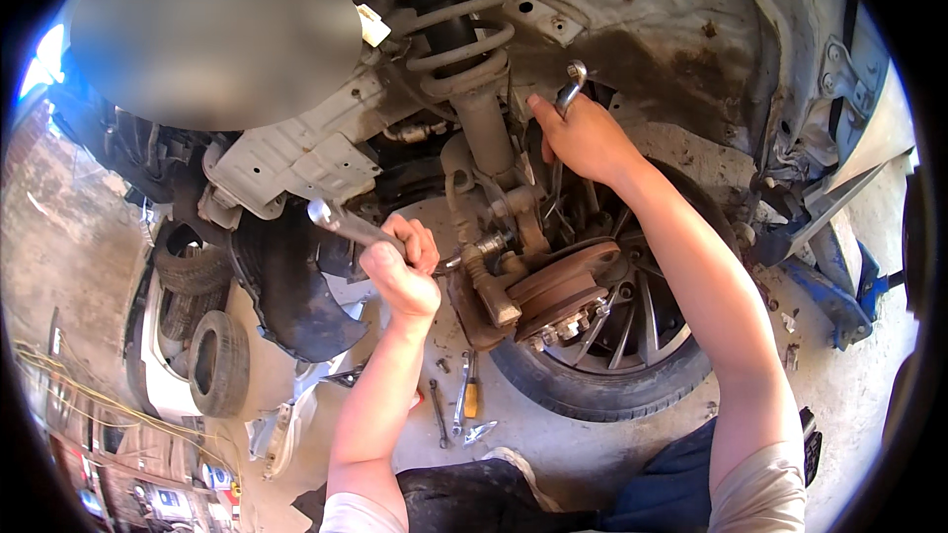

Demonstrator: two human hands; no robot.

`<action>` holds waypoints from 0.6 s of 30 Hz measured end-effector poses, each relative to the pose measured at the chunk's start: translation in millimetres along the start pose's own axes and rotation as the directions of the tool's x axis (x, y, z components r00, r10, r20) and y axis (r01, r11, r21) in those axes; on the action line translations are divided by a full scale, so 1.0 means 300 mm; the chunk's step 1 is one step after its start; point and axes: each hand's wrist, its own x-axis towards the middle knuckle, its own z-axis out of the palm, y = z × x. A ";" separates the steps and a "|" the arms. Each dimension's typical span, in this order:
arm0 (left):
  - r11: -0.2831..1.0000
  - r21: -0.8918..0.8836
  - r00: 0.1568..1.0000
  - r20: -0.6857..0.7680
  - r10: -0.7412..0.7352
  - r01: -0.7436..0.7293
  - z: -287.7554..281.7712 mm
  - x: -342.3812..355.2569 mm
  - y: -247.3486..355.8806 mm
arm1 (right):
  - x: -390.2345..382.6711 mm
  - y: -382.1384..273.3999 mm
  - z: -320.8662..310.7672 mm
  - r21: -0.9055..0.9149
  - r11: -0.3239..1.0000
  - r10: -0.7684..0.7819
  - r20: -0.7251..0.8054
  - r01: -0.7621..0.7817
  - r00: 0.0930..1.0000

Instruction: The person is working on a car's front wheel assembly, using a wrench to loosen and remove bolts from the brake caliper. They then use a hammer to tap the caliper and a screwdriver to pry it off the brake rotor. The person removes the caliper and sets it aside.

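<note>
**Bare hands, two steel tools, a stripped wheel corner**

Two bare forearms in pale short sleeves [765, 489] reach up from the lower edge, past the person's dark trouser legs. The left hand [405, 266] is clenched in a fist round a shiny steel tool [346, 224], grip tight, one end sticking out up and to the left. On the fist's other side a short shaft runs to the joint [482, 262] beside the rusty wheel hub [568, 291]; whether it is seated there cannot be told.

Higher up, the right hand [585, 138] grasps a wrench [571, 94], its ring end poking out above the fingers, just right of the shock absorber [484, 128]. A coil spring [459, 61] wraps the upper part.

Below the hub, a wheel with its tire [602, 400] lies on the concrete floor [839, 405]. Just left of it on the floor lie a bright wrench [460, 393], a yellow-handled screwdriver [472, 400], a smaller dark wrench [437, 413] and a small clear packet [480, 431]. Toward the floor's left edge are old tires [219, 363] and a loose black plastic panel [296, 286]; toward its right edge stands a blue metal piece [857, 311].
</note>
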 end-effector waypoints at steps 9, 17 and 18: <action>0.960 0.042 0.949 0.170 0.266 -0.277 -0.016 -0.070 -0.018 | 0.029 -0.006 0.007 0.016 1.000 0.013 0.057 -0.014 0.998; 0.866 0.146 0.853 0.310 0.420 -0.479 0.022 -0.110 0.002 | 0.042 0.028 0.032 0.054 0.998 0.023 -0.022 -0.021 0.999; 0.855 0.172 0.844 0.342 0.413 -0.489 0.016 -0.121 0.005 | 0.032 0.026 0.027 0.056 0.998 0.023 -0.009 -0.023 1.000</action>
